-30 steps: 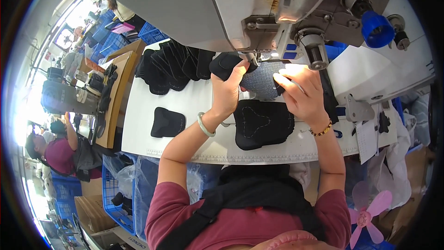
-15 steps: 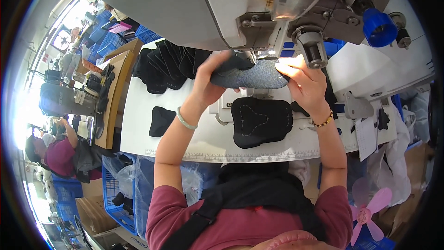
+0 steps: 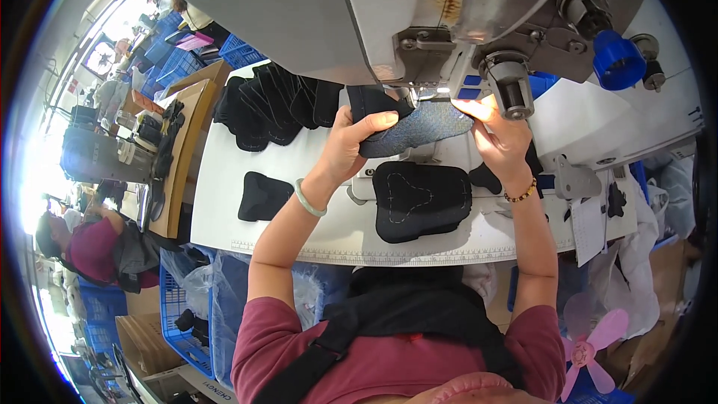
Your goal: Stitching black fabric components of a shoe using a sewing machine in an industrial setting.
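Note:
My left hand grips the left end of a curved grey-and-black fabric piece, its thumb lying on top. At the other end of that piece, the fingers of my right hand pinch the edge. The fabric is raised off the table at the needle area of a white sewing machine; the exact contact with the needle is hidden. Below it, nearer to me, lies a black padded piece with a white stitched outline. A smaller black piece rests left of that.
A fanned stack of black pieces lies at the table's back left. A ruler strip runs along the front edge. Blue baskets stand below left, and a pink fan is at lower right. Another person sits far left.
The fabric piece has turned, its left end coming lower and nearer to me. My left thumb now lies across its top. My right hand stays at the right end, shifted only slightly.

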Demonstrator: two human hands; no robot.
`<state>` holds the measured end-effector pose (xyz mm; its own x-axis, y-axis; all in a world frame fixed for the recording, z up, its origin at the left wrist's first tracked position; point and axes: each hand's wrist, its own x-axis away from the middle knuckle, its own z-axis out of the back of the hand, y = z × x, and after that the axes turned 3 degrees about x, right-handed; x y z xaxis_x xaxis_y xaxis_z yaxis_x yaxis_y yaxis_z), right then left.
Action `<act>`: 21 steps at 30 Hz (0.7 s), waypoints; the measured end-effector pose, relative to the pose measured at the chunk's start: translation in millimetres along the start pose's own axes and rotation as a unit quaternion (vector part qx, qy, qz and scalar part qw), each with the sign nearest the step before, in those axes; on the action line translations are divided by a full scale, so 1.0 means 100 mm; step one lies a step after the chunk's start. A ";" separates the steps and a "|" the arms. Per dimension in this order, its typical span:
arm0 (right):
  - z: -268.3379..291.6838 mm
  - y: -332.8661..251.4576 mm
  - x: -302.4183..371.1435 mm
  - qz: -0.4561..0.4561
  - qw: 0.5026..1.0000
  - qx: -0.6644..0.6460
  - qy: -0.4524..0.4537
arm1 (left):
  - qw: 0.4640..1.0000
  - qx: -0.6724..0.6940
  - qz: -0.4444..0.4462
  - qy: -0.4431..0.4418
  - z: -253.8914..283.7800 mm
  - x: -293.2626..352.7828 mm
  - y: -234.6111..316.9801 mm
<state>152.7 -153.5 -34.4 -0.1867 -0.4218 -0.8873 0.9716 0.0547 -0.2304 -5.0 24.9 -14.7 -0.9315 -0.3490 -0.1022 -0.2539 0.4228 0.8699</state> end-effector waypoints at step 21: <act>0.56 -0.26 0.79 -0.282 0.951 0.015 -0.124 | 0.987 0.042 -0.123 0.098 -0.15 0.18 -0.09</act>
<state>120.8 -239.1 -76.4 -0.6436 -0.5772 -0.5027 0.7309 -0.2685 -0.6274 -15.7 2.1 -17.5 -0.7728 -0.6009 -0.2043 -0.4949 0.3690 0.7868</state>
